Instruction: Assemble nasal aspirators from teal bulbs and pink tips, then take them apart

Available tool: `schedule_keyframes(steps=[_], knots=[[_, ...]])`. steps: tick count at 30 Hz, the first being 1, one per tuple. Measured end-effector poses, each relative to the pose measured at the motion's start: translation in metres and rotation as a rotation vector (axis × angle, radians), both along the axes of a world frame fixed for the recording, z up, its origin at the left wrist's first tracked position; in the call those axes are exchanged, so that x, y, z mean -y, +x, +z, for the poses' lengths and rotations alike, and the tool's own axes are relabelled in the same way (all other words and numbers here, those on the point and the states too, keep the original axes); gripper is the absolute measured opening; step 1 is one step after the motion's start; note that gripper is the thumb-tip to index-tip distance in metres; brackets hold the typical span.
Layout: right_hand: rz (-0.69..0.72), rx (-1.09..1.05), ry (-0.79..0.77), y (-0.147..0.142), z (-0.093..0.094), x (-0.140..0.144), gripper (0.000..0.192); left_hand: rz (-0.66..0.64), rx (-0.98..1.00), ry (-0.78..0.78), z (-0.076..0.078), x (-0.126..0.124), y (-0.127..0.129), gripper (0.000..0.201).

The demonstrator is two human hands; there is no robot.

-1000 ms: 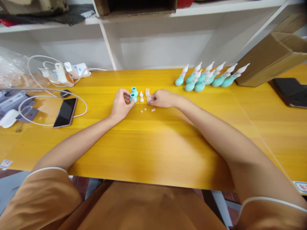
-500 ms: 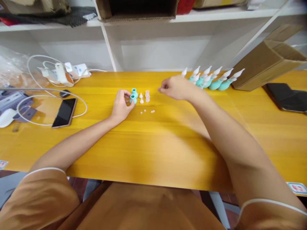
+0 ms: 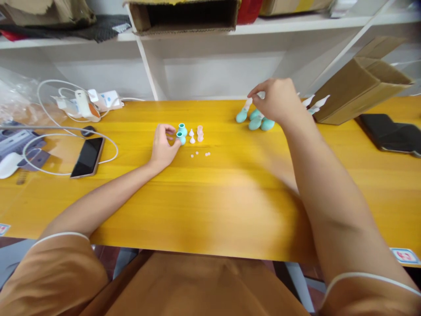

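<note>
My left hand rests on the table with its fingers apart and curved, the thumb against the nearer of two small teal rubber bulbs. Beside these bulbs stand two small white nozzle pieces and some clear pinkish pieces. Several tiny pale discs lie in front of them. My right hand is above a group of teal squeeze bulbs with white nozzles. Its thumb and index finger are curved with a gap between them, near the nozzle tips, and it hides part of the group.
On the left lie a phone, a white cable, chargers and grey-purple parts. An open cardboard box and a black object sit at the right. A white shelf with boxes runs across the back.
My right hand has moved right and away from me, from the bare wood beside the small parts to over the squeeze bulbs. The left hand stays beside the teal bulbs.
</note>
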State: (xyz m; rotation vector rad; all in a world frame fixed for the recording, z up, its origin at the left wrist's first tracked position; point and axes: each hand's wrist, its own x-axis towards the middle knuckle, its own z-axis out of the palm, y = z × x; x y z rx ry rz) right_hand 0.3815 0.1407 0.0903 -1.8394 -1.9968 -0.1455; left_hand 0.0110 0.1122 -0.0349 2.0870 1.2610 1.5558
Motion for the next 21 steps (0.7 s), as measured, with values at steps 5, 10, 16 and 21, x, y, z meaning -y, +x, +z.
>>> schedule_keyframes(steps=[5,10,16,21], knots=[[0.034,-0.027,0.019,0.003,-0.006,-0.005,0.022,0.035,0.056,0.119,0.004,0.002,-0.001,0.028],[0.074,-0.137,0.022,-0.008,0.011,0.009,0.011,0.005,-0.007,0.277,0.016,0.019,0.000,0.019],[0.386,-0.416,-0.156,-0.041,0.046,0.051,0.015,-0.199,-0.201,0.348,0.028,0.045,0.013,0.037],[0.762,-0.720,-0.426,-0.077,0.030,0.058,0.025,-0.310,-0.271,0.242,0.030,0.055,0.019,0.052]])
